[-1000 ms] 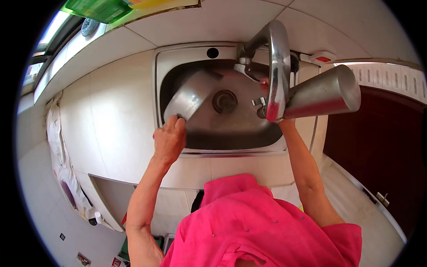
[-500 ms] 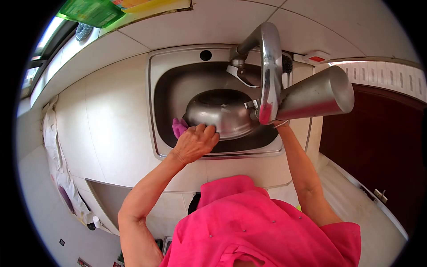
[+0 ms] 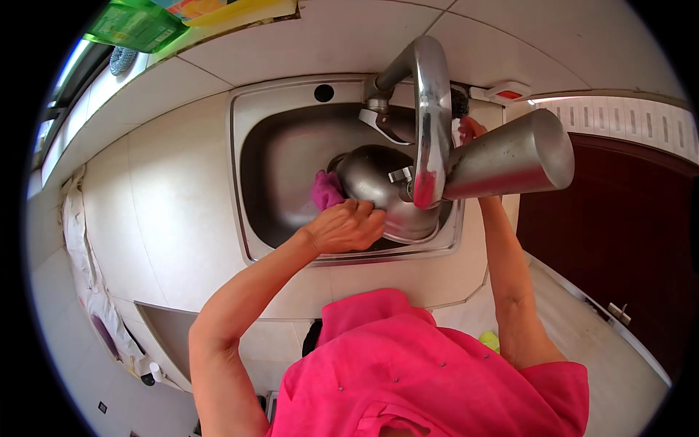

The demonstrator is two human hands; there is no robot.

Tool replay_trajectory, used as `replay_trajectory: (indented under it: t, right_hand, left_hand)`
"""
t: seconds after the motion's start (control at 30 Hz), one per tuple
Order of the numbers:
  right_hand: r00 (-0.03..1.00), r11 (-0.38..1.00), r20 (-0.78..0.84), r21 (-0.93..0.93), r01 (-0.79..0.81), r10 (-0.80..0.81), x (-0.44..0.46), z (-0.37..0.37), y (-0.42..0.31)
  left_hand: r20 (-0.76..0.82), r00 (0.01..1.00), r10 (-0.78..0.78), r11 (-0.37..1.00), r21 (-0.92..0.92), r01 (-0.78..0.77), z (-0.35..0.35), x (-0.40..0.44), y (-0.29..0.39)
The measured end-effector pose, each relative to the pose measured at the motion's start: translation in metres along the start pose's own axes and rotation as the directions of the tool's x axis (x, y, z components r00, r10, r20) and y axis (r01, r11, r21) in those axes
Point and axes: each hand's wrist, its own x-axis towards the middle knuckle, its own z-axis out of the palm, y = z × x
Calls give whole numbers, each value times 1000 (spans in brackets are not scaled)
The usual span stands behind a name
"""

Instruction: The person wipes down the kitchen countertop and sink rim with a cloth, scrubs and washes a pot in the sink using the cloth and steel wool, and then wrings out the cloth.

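Note:
A rounded metal bowl (image 3: 373, 175) lies tilted in the steel sink (image 3: 280, 146), its underside partly facing up. My left hand (image 3: 348, 226) is closed on the bowl's near edge, and a pink cloth (image 3: 327, 191) hangs beside its fingers against the bowl. On the right, my right hand (image 3: 472, 130) shows only in part behind the faucet's metal cylinder (image 3: 513, 156), near the sink's back right corner. Its fingers look curled, but what they hold, if anything, is hidden.
The curved faucet (image 3: 431, 109) arches over the sink's right side. A dark scrubber (image 3: 459, 102) and a red and white object (image 3: 508, 92) are behind it. A green package (image 3: 135, 28) and a grey scourer (image 3: 122, 60) lie at the upper left.
The bowl has turned over and shifted right in the sink, with my left hand following. The pink cloth has come into view. My right hand has moved right and back, behind the cylinder.

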Motion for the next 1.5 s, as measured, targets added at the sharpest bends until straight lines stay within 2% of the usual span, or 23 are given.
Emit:
replay_trajectory:
  t: [0.03, 0.07, 0.13, 0.2, 0.27, 0.33, 0.43, 0.53, 0.63, 0.67, 0.7, 0.73, 0.77, 0.8, 0.87, 0.93, 1.0, 1.03, 1.1, 1.2, 1.37, 1.43, 1.5]
  right_hand:
    - [989, 936, 58, -319, 149, -138, 4, -2, 4]
    - [955, 753, 114, -593, 286, -273, 9, -4, 9]
    - [886, 365, -15, -914, 176, -464, 20, 36, -1]
    - [872, 634, -17, -693, 342, -489, 38, 26, 16]
    - [876, 571, 50, -740, 355, -480, 54, 21, 28]
    - [907, 122, 164, -966, 227, -388, 65, 20, 34]
    - [926, 310, 76, -929, 200, -369, 75, 17, 47]
    - [887, 159, 165, -954, 254, -431, 83, 10, 55]
    - [917, 219, 184, -937, 273, -354, 78, 13, 49]
    - [920, 313, 179, -903, 294, -348, 65, 16, 41]
    - [956, 564, 128, -784, 260, -263, 39, 25, 32]
    - [982, 771, 76, -610, 185, -175, 13, 35, 22]
    - [994, 909, 92, -407, 91, -59, -16, 32, 42]
    - [992, 981, 107, -189, -38, 59, -45, 29, 61]
    - [933, 884, 300, -465, -38, 198, -73, 35, 86]
    - [857, 851, 462, -522, 53, 230, -70, 70, 86]
    - [869, 933, 482, -350, 78, 109, -47, 98, 84]
    - [859, 933, 508, -334, 132, 60, -32, 107, 83]
    - [884, 875, 467, -430, 223, 4, -4, 108, 84]
    - [918, 806, 396, -553, 212, 30, 4, 67, 88]
    - [940, 742, 317, -659, 121, 129, -82, 52, 97]
    - [913, 680, 399, -693, 240, 83, -110, 77, 95]
    - [878, 592, 479, -700, 399, -26, -93, 108, 96]
  left_hand:
    - [-2, 1000, 7, 1000, 7, -7, 2, 4, -1]
    - [0, 1000, 11, 1000, 29, -11, 5, 7, -2]
    - [4, 1000, 22, 997, 72, -22, 13, 12, -4]
    - [-14, 1000, 19, 997, 76, -18, 18, 16, -6]
    - [-38, 999, 17, 996, 83, -14, 23, 20, -10]
    - [-65, 998, 15, 996, 91, -9, 26, 21, -14]
    - [-71, 997, 11, 996, 87, -5, 28, 21, -17]
    - [-64, 998, 4, 998, 57, 0, 31, 21, -16]
    - [-31, 999, 31, 995, 94, -28, 39, 14, -11]
    - [-22, 999, 31, 996, 87, -29, 40, 10, -10]
    - [-14, 999, 31, 996, 80, -30, 41, 6, -9]
    - [-8, 999, 31, 997, 74, -31, 43, 4, -8]
    - [-3, 999, 34, 997, 67, -34, 45, 4, -7]
    - [4, 999, 37, 998, 59, -37, 46, 3, -6]
    - [18, 998, 61, 994, 86, -63, 49, 1, -4]
    - [29, 993, 113, 981, 153, -116, 54, 3, -1]
    - [34, 991, 131, 982, 135, -134, 56, 1, 5]
    - [39, 990, 138, 981, 133, -142, 55, 0, 5]
    - [49, 995, 91, 991, 94, -95, 51, -1, 8]
    - [46, 995, 90, 991, 98, -94, 51, -6, 9]
    - [15, 994, 104, 991, 79, -105, 60, -15, 7]
    - [34, 989, 144, 982, 117, -147, 62, -16, 8]
    - [52, 990, 130, 986, 98, -135, 59, -15, 9]
